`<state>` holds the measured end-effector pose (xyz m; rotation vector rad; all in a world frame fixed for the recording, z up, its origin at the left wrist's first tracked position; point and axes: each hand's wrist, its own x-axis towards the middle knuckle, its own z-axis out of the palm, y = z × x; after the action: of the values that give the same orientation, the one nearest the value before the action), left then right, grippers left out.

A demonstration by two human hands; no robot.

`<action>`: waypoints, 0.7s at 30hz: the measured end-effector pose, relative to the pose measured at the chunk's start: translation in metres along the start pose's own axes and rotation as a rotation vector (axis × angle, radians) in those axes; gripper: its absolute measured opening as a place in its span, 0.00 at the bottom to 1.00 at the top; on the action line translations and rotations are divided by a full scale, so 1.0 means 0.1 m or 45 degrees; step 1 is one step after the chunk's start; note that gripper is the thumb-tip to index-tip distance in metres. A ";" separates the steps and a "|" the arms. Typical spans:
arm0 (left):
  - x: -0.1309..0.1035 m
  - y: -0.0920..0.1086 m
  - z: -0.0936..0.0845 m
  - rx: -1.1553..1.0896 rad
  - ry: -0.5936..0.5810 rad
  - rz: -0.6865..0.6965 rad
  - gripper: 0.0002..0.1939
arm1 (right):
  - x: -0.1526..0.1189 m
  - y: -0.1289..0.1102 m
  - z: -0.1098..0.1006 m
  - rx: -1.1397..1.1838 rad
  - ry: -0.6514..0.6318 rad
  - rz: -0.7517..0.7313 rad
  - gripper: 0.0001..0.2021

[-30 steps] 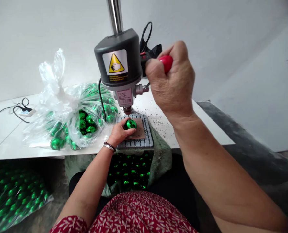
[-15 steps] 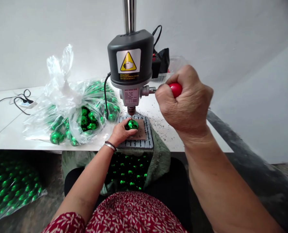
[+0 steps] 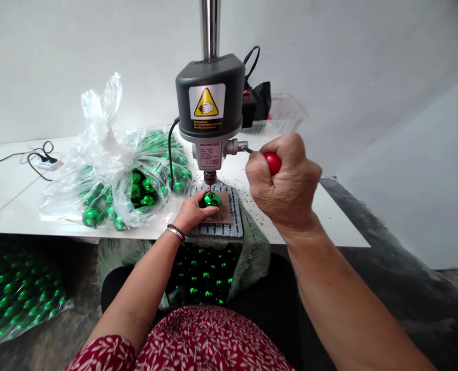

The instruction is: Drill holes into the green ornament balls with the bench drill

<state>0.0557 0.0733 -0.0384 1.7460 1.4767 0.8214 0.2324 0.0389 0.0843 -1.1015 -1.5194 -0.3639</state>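
Observation:
My left hand (image 3: 192,210) grips a shiny green ball (image 3: 212,200) between thumb and fingers, with a bracelet at the wrist. The ball rests on a brown board (image 3: 224,210) over the drill press base (image 3: 236,224). Directly above, the bit under the chuck (image 3: 210,178) reaches the top of the ball; whether it has pierced it I cannot tell. My right hand (image 3: 286,188) is wrapped round the red knob (image 3: 272,163) of the feed lever, to the right of the drill press head (image 3: 209,98).
A clear plastic bag (image 3: 107,154) of green balls stands left of the press, with a power strip (image 3: 49,164) beyond it. Dark shavings dot the white table (image 3: 337,226). Green balls (image 3: 203,270) fill a sack below the table edge; another bag (image 3: 16,293) lies lower left.
My right hand has pulled the red knob downward and slightly left. The chuck and bit sit a little lower against the ball. My left hand keeps its hold; the view has shifted slightly.

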 end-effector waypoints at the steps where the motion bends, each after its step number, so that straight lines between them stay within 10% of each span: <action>1: 0.00 0.01 0.00 0.005 -0.001 0.000 0.34 | -0.02 0.01 0.01 -0.016 0.009 -0.014 0.06; 14: 0.02 -0.09 0.04 0.014 0.045 0.060 0.32 | -0.43 0.11 0.16 0.080 0.110 0.001 0.03; 21: -0.04 -0.03 0.04 -0.058 0.073 0.016 0.30 | 0.36 -0.05 0.13 0.097 -0.008 0.282 0.07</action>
<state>0.0565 0.0693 -0.0428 1.7128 1.4742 0.9119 0.2247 0.0620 0.1141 -1.1968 -1.3888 -0.1492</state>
